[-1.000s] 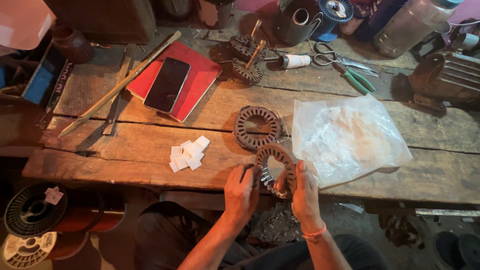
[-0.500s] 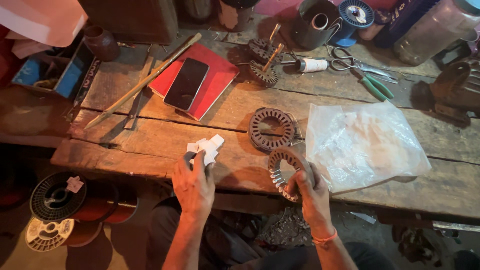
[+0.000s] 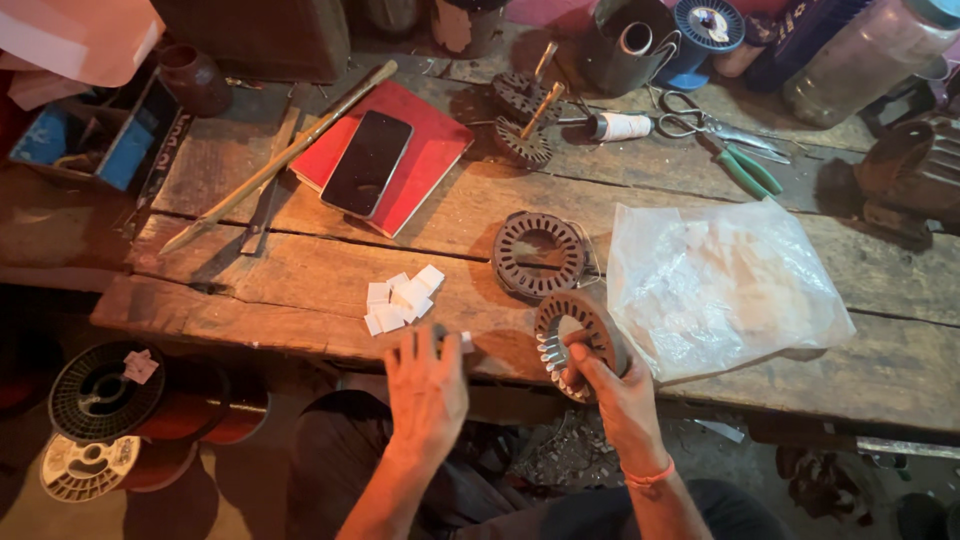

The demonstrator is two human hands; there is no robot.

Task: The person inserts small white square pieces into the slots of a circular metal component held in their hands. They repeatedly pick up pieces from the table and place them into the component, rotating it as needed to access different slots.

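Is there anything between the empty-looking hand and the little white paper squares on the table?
Nothing visible blocks it. The left hand hovers at the table's front edge, just below the white paper squares, with bare wood between them. The right hand holds the slotted metal ring off to the side.

White paper slips (image 3: 402,300), red notebook (image 3: 392,156) (black phone (image 3: 366,163) on top), green-handled pliers (image 3: 745,170).

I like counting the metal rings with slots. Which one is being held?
The slotted ring at the bench's front edge, gripped by the right hand. The other ring lies flat behind it, untouched.
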